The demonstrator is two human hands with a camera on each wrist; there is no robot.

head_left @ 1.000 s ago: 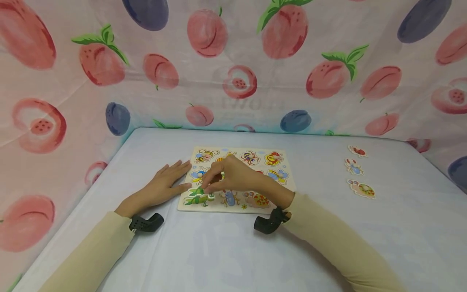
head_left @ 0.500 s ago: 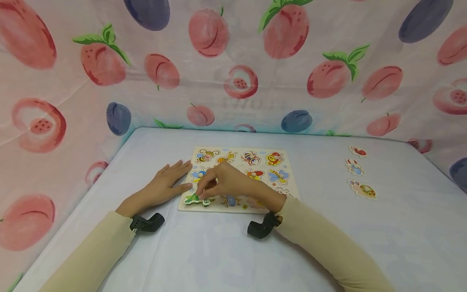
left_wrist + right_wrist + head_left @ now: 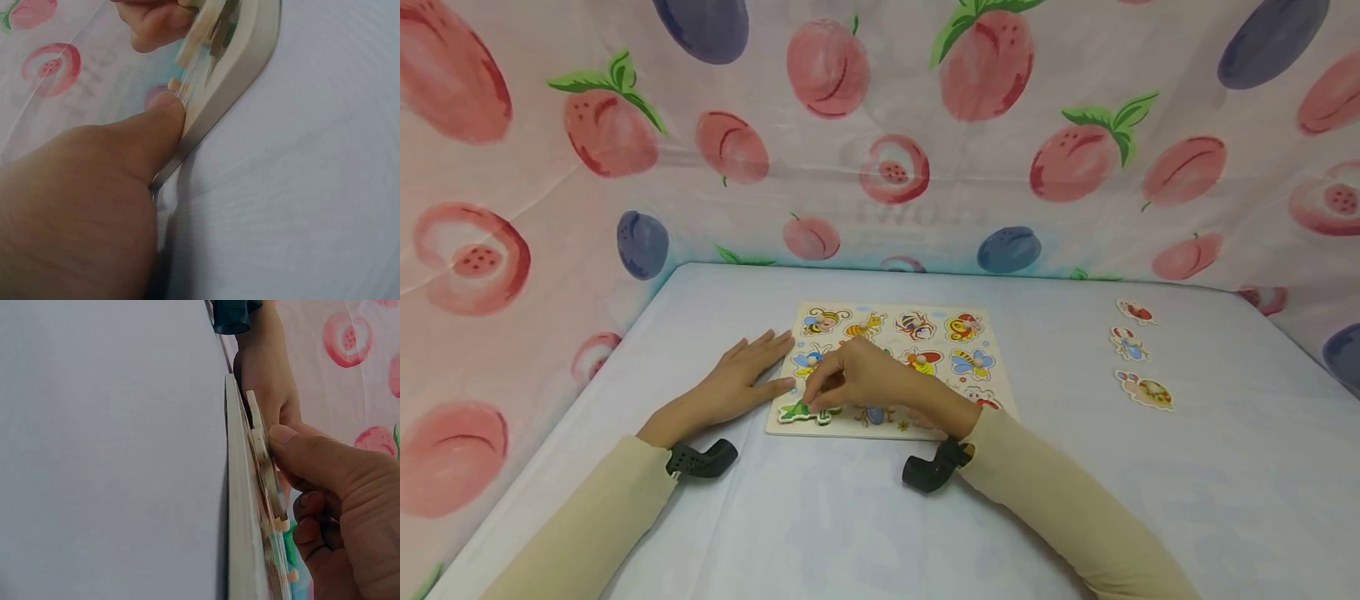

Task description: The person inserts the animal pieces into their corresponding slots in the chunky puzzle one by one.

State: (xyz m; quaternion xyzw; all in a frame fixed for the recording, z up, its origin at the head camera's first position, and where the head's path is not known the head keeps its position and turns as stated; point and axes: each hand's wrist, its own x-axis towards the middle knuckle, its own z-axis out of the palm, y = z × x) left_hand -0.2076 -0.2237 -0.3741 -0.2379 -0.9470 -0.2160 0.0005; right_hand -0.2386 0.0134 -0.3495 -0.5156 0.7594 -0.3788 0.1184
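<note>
My right hand (image 3: 872,375) pinches a green grasshopper puzzle piece (image 3: 793,411) between thumb and fingertips at the front left corner of the wooden insect puzzle board (image 3: 850,434). In the right wrist view the piece (image 3: 265,462) stands slightly tilted, right over the board's face. My left hand (image 3: 737,379) lies flat with spread fingers at the board's left side. Its thumb (image 3: 164,115) touches the board's edge in the left wrist view. Knobbed insect pieces, among them a bee (image 3: 823,321) and a spider (image 3: 915,325), sit in the board. The right hand hides part of the middle.
Loose puzzle pieces lie in a column at the right of the white-covered table (image 3: 1060,483): a red ladybird-like one (image 3: 1137,311), a blue beetle (image 3: 1127,343) and a snail (image 3: 1145,392). A fruit-print cloth (image 3: 955,192) rises behind and at the left.
The right hand has moved a little left and toward me, lowering the grasshopper piece over its printed picture; in the last half second it barely shifts. The left hand stays put.
</note>
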